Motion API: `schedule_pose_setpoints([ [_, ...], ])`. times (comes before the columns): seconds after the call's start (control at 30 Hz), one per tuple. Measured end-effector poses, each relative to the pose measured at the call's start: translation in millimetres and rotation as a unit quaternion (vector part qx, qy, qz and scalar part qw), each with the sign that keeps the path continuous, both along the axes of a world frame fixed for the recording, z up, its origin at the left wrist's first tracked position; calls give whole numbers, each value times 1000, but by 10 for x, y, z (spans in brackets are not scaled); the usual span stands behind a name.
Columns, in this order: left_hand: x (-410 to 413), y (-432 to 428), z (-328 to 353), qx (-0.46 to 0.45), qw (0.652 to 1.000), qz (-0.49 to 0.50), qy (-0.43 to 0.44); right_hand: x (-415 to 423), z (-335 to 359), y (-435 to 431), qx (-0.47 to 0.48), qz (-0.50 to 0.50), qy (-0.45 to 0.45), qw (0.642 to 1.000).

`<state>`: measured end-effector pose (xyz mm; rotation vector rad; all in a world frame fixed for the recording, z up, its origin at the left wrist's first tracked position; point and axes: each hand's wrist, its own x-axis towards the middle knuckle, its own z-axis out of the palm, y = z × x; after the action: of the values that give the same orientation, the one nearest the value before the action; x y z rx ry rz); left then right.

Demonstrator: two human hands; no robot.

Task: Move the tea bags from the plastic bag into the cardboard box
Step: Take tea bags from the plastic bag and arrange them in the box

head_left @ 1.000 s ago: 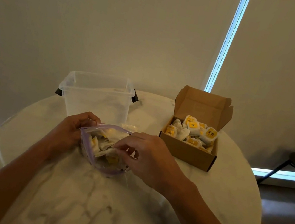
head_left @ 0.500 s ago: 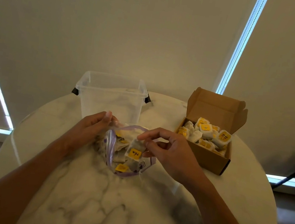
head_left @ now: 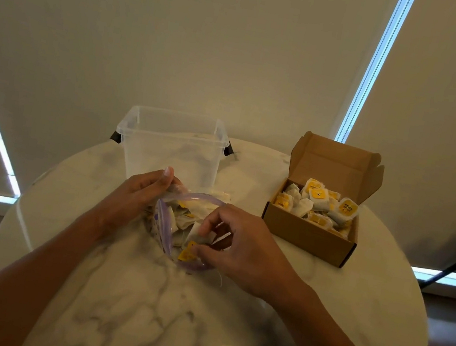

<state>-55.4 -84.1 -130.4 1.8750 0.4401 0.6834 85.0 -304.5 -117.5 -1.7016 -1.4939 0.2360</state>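
— At the mouth of the plastic bag (head_left: 163,224), mid-way across the marble table (head_left: 135,309), which one goes next?
— The tea bag (head_left: 201,236) at the near right of the opening. The right hand (head_left: 243,250) has its thumb and fingers pinched on it. The loose tea bags (head_left: 182,216) lie deeper inside.
— And the left hand (head_left: 139,192)?
— It pinches the far left of the purple rim, holding the mouth wide.
— Which way is the cardboard box (head_left: 305,239)?
— To the right and farther off, apart from the bag, with its lid flap up and already well filled. That is the right hand's side, so I judge it needs a lift clear of the rim, then a carry rightward. A clear tub (head_left: 170,147) stands behind the bag, off that path.
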Motion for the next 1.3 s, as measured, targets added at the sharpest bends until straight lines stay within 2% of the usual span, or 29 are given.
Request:
schedule_pose_setpoints([
  [0.27, 13, 22, -27, 12, 1000, -5, 6, 42, 95, -62, -15, -10, 22, 1000],
  [0.37, 9, 44, -33, 8, 1000, -11, -5, 176, 237, -166, 15, 1, 141, 990],
  [0.47, 19, 46, -51, -2, 1000, -6, -22, 295, 371, -281, 104, 20, 297, 949],
  [0.57, 36, 45, -69, -15, 999, -13, -34, 392, 386, -310, 158, -27, 340, 927],
  [0.7, 30, 52, -71, -18, 999, -15, -29, 514, 334, -286, 199, -105, 259, 939],
  [0.8, 13, 52, -73, -21, 1000, -12, -19, 632, 348, -256, 218, -160, 236, 933],
  [0.97, 24, 83, -79, 7, 1000, -18, 4, 967, 514, -155, 226, -259, 142, 928],
  [1.03, 22, 97, -85, 18, 1000, -23, 4, 1129, 619, -127, 200, -290, 110, 929],
  [1.17, 16, 105, -91, 13, 1000, -25, 9, 1346, 566, -76, 86, -335, 20, 938],
  [1.3, 14, 125, -98, 26, 999, -17, 20, 1385, 335, -80, 23, -350, -12, 937],
])
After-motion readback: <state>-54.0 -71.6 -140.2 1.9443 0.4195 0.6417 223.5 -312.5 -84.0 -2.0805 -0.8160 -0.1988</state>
